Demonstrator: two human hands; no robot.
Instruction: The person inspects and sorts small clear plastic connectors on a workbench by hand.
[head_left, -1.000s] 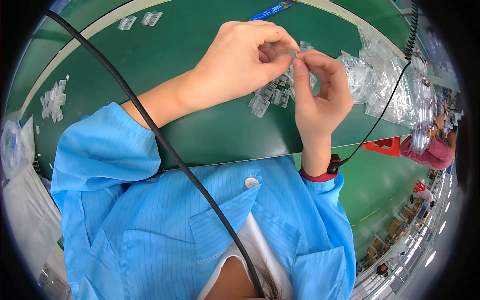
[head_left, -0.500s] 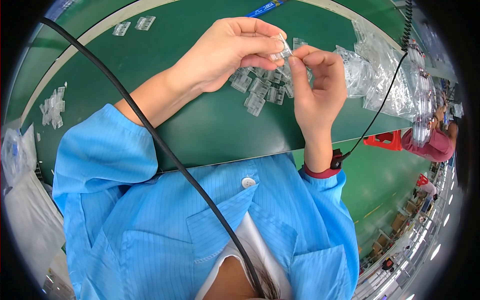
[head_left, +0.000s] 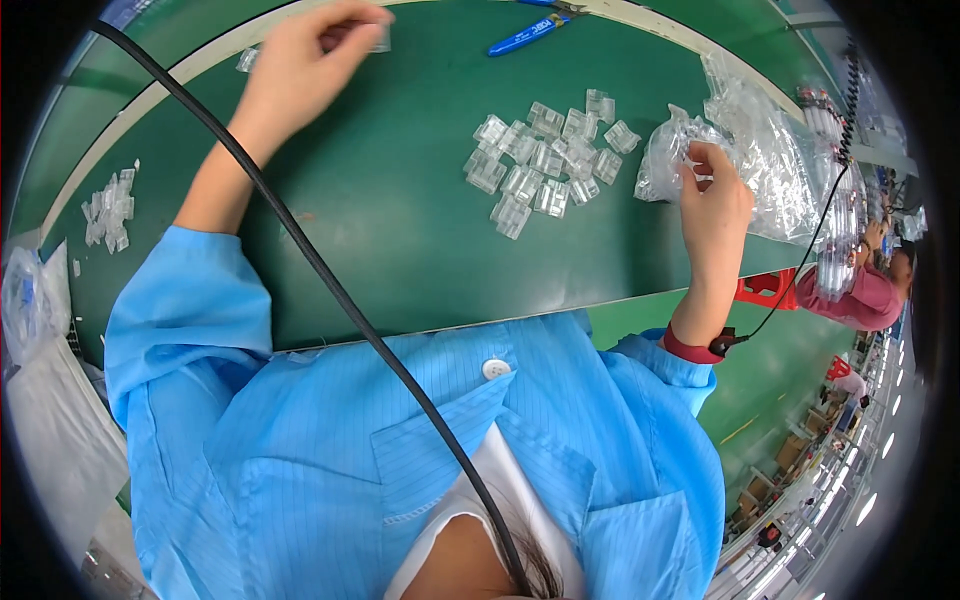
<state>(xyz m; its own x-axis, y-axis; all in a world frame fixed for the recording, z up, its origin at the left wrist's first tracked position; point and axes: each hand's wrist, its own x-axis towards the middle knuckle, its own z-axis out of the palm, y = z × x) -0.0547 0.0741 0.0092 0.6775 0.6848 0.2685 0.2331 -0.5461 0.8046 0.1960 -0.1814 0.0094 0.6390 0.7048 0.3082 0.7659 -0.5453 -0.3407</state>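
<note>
Left hand (head_left: 308, 68) at the upper left, its thumb and fingertips pinched together on a clear piece (head_left: 382, 41); right hand (head_left: 715, 190) near a crumpled clear bag (head_left: 665, 160), its fingers curled, and I cannot tell whether they meet or touch the plastic. A thick black cable (head_left: 300, 240) slants across the view in front of the left forearm, and a second piece (head_left: 248, 60) sits partly hidden behind that hand. Blue-handled pliers (head_left: 522, 36) lie near the far edge of the table (head_left: 400, 280), small clear scraps (head_left: 108, 212) at the left. A thin black cord (head_left: 803, 263) leads to the dark red wrist strap (head_left: 690, 347). The held piece is at the left fingertips, well apart from the loose pile (head_left: 522, 183), which lies between the hands. Pieces in it are blocky, transparent plastic with ridges and notches; the bag is thin, wrinkled and shiny, the table smooth and green, the sleeves (head_left: 190, 310) finely striped blue cloth
</note>
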